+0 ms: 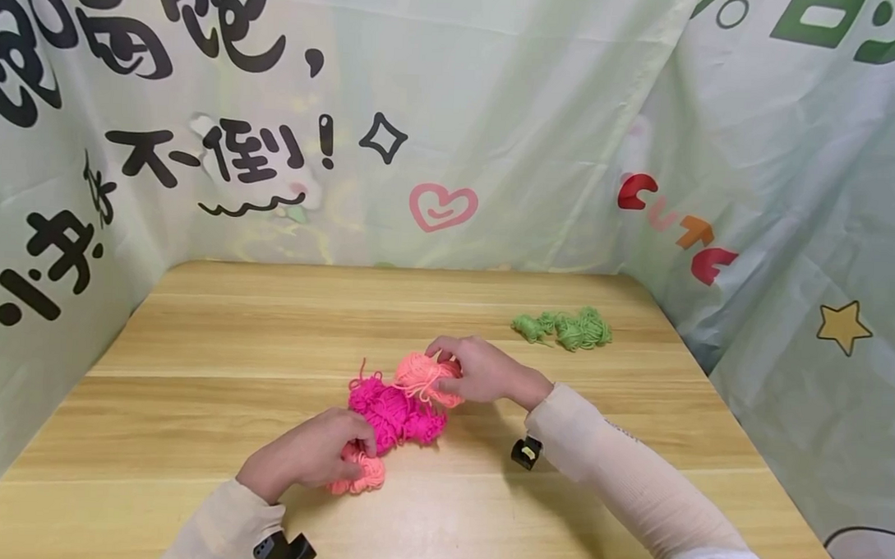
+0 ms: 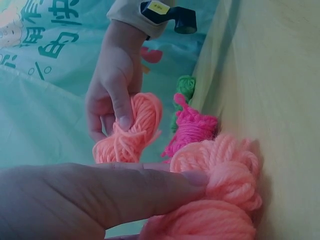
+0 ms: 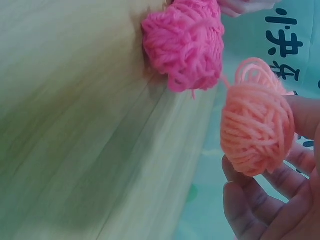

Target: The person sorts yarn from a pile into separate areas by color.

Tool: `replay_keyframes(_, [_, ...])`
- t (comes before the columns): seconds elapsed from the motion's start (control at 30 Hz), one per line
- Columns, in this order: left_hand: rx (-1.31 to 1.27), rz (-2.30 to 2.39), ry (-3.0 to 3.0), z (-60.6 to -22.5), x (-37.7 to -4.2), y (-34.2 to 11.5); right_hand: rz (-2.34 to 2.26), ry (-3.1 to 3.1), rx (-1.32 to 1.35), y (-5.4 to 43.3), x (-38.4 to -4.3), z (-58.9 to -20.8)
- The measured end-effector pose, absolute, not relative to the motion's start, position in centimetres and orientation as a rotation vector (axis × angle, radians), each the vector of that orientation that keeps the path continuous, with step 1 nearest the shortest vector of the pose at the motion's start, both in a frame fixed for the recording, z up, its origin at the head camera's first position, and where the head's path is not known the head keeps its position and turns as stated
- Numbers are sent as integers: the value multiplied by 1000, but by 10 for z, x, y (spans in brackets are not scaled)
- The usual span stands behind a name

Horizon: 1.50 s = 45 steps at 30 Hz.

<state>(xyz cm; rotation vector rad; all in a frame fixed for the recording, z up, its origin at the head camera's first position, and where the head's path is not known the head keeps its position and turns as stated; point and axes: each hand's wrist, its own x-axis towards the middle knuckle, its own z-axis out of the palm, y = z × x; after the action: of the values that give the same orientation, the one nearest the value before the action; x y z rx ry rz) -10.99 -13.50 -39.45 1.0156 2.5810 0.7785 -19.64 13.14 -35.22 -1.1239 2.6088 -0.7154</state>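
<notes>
My right hand [image 1: 484, 371] holds a coral yarn bundle [image 1: 416, 375] between thumb and fingers. The right wrist view shows this coral bundle [image 3: 257, 127] raised off the table, with a few loose loops at one end. Lower left, my left hand [image 1: 316, 448] grips another coral yarn bundle [image 1: 368, 474], which lies on the tabletop; its thumb presses on the strands [image 2: 230, 180] in the left wrist view. Between the hands sits a magenta yarn bundle [image 1: 384, 409], lumpy, with a strand sticking up. Whether the coral pieces are joined by a strand cannot be told.
A green yarn bundle [image 1: 582, 329] lies toward the back right of the wooden table [image 1: 216, 345]. Printed cloth walls [image 1: 497, 133] stand along the back and both sides. Each wrist carries a small black camera mount [image 1: 526, 452].
</notes>
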Motion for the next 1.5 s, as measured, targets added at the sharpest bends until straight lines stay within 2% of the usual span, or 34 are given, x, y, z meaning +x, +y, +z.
replay_keyframes(1.5, [998,798,2588,-393,-107,-134,-789,2680,-906,142,-224,-367])
